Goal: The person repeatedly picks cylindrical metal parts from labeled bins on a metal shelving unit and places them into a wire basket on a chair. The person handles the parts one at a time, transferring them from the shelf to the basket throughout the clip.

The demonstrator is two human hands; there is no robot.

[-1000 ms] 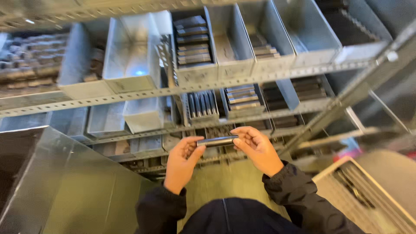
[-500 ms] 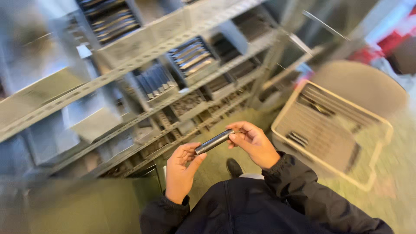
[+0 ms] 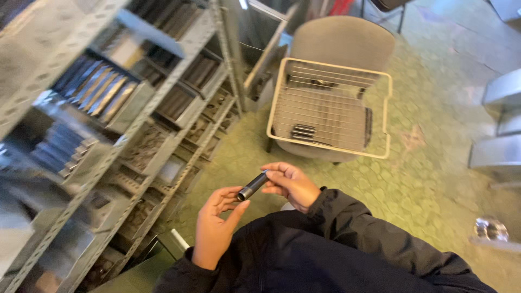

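Observation:
A short dark metal pipe piece [image 3: 252, 186] with threaded ends is held between both hands in front of my dark jacket. My right hand [image 3: 292, 184] grips its upper end with the fingertips. My left hand [image 3: 214, 225] touches the lower end with thumb and fingers, palm turned up. Beyond the hands, a cream wire basket [image 3: 329, 108] rests on a grey chair [image 3: 344, 39] and holds a few dark pipe pieces [image 3: 303, 132].
A grey metal shelving rack [image 3: 135, 135] with bins of dark metal parts runs along the left. The floor [image 3: 429, 163] is greenish stone. Metal boxes [image 3: 499, 130] stand at the right edge, a shiny round object [image 3: 490, 228] lower right.
The view has swung from the shelf bins rightward and down to the chair and wire basket. Both hands keep the pipe piece, now tilted more steeply.

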